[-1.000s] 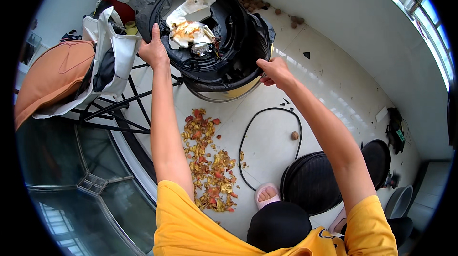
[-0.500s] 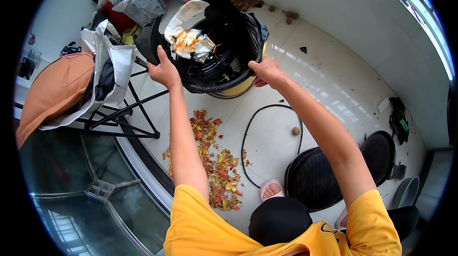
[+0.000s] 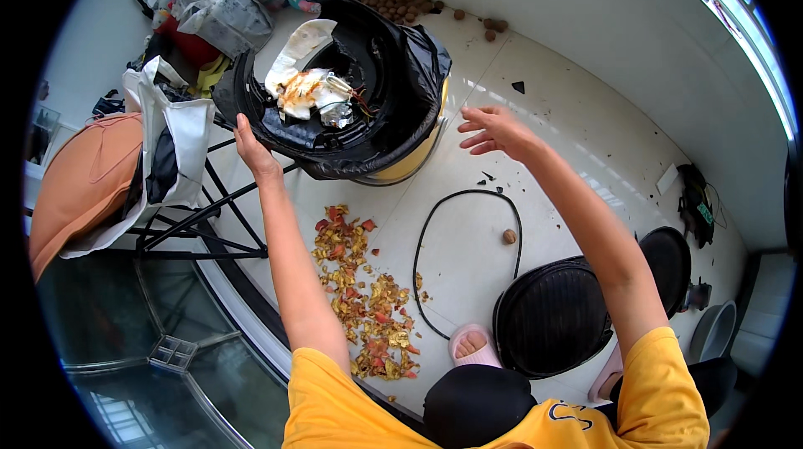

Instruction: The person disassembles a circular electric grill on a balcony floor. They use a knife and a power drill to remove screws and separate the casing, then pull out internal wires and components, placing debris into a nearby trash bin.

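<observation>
A yellowish trash bin [image 3: 408,166] lined with a black plastic bag [image 3: 431,51] stands ahead of me. A broken black plastic shell [image 3: 238,96] sits in its mouth, tilted and jutting past the left rim. On the shell lie a torn, brown-stained white pad [image 3: 303,91] and crumpled silvery foil [image 3: 337,114] with thin wires. My left hand [image 3: 258,154] grips the shell's left edge, thumb side up, its other fingers hidden. To the right of the bin, my right hand [image 3: 500,133] hovers over the floor, fingers apart and holding nothing.
Red-and-yellow dry scraps [image 3: 368,298] litter the floor near a black cable loop [image 3: 416,282] and a brown ball [image 3: 509,236]. Black ribbed plates [image 3: 552,315] lie at right. A folding stand [image 3: 201,215] is left; brown balls [image 3: 397,4] line the wall. Black shards [image 3: 519,87] are scattered.
My right hand has let go of the bin's right rim and drawn off to the right, fingers spread. New black fragments show on the floor below it. The left hand stays at the shell.
</observation>
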The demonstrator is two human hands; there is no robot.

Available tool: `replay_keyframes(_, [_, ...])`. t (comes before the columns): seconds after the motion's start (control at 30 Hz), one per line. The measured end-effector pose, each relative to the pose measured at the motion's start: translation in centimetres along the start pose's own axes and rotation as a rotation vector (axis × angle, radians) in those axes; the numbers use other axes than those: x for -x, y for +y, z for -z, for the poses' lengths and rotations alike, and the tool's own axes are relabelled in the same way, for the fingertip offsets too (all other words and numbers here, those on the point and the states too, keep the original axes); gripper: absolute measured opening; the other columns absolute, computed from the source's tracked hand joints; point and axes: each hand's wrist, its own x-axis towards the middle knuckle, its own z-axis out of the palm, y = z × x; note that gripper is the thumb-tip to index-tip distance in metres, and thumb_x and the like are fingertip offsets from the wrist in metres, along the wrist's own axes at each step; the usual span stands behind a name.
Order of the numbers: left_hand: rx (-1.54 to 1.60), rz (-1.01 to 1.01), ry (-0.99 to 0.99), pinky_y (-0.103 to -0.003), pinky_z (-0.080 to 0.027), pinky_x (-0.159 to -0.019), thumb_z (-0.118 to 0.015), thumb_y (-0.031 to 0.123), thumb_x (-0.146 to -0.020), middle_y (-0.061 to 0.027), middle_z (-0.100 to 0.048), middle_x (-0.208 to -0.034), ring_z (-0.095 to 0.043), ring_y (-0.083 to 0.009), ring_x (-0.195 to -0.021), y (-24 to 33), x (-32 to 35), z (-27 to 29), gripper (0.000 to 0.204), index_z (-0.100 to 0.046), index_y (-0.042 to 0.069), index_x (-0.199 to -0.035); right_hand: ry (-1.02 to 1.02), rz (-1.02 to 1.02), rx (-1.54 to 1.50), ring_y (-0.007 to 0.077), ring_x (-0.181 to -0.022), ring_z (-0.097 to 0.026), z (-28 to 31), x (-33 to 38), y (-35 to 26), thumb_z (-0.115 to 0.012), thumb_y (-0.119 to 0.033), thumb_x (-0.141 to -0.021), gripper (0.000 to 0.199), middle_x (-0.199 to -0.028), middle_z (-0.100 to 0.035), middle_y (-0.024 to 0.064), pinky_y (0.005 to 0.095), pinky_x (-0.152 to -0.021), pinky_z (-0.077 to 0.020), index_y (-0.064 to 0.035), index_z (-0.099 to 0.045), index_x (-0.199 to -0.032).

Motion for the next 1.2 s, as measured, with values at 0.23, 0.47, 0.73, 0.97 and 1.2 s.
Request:
replay_keyframes(0.23, [-0.235, -0.075, 0.206, -0.036, -0.041, -0.085, -0.044, 0.040, -0.090, -0.0125, -0.049, -0.116, -0.049, -0.0204, -0.106, 1.3, 3.5, 1.0, 0.050, -0.039, 0.003, -0.123, 0.355, -0.029, 0.496, 0.0270, -0.091, -0.061, 12.3, -8.7, 6.9, -0.053, -0.010, -0.079, 0.034, -0.115, -0.055, 0.0156, 0.0351, -0.073, -0.0538, 0.0017, -0.055, -0.112])
replay_keyframes(0.47, [-0.379, -0.095, 0.119, -0.031, -0.047, -0.077, -0.039, 0.016, -0.092, -0.0121, -0.053, -0.106, -0.053, -0.0178, -0.093, 2.0, 18.9, -0.9, 0.027, -0.046, -0.001, -0.112, 0.694, 0.360, 1.262, 0.0381, -0.107, -0.047, 17.5, -17.2, 11.0, -0.054, -0.003, -0.076, 0.038, -0.117, -0.051, 0.0150, 0.0447, -0.087, -0.0427, -0.0078, -0.055, -0.114])
replay_keyframes(0.73, [-0.282, 0.283, -0.096, -0.028, -0.050, -0.066, -0.045, 0.010, -0.089, -0.0129, -0.056, -0.095, -0.058, -0.0164, -0.077, -1.3, 23.8, -5.2, 0.021, -0.051, -0.003, -0.104, 0.524, 0.136, 1.371, 0.0324, -0.092, -0.056, 15.7, -16.1, 11.5, -0.062, -0.011, -0.068, 0.037, -0.105, -0.052, 0.0212, 0.0372, -0.077, -0.0483, 0.0047, -0.055, -0.100])
replay_keyframes(0.97, [-0.388, 0.527, -0.204, -0.025, -0.050, -0.065, -0.051, 0.006, -0.087, -0.0077, -0.059, -0.090, -0.057, -0.0128, -0.078, -7.7, 25.6, -6.6, 0.014, -0.056, -0.001, -0.097, 0.277, 0.600, 0.291, 0.0125, -0.066, -0.057, 5.1, -6.2, -0.7, -0.065, -0.022, -0.073, 0.032, -0.074, -0.062, 0.0087, 0.0226, -0.063, -0.0474, 0.0046, -0.060, -0.089])
replay_keyframes(1.2, [-0.797, 0.180, -0.691, -0.032, -0.048, -0.072, -0.061, 0.002, -0.075, -0.0110, -0.056, -0.094, -0.057, -0.0226, -0.082, -16.1, 26.9, -12.3, 0.024, -0.059, 0.002, -0.099, 0.107, 0.667, 0.511, 0.0295, -0.074, -0.062, -1.3, 0.1, -7.8, -0.067, -0.034, -0.075, 0.038, -0.081, -0.066, 0.0138, 0.0357, -0.069, -0.0475, -0.0007, -0.063, -0.092])
